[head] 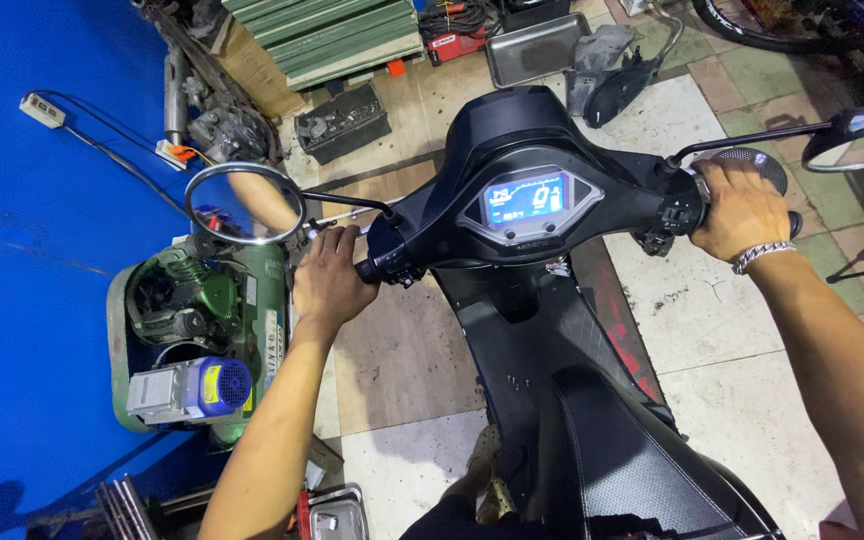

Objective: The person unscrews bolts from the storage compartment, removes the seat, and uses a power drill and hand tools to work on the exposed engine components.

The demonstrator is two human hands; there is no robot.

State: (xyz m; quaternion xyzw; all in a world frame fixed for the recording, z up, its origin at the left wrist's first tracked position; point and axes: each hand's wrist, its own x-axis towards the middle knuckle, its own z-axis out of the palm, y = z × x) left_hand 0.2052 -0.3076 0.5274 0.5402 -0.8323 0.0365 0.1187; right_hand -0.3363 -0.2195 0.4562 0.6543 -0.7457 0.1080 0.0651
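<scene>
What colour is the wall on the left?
Bright blue wall, seen in the head view.

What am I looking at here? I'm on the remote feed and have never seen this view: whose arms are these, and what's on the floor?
There is one picture, from a camera worn on a person's head, looking down. The two bare arms are that person's own. The left hand is closed around the left grip of a black scooter; the right hand, with a metal bracelet at the wrist, is closed around the right grip. Between them the lit display glows blue. A round mirror stands on the left. On the tiled floor to the left sits a green compressor against a blue wall; a metal tray lies ahead.
</scene>
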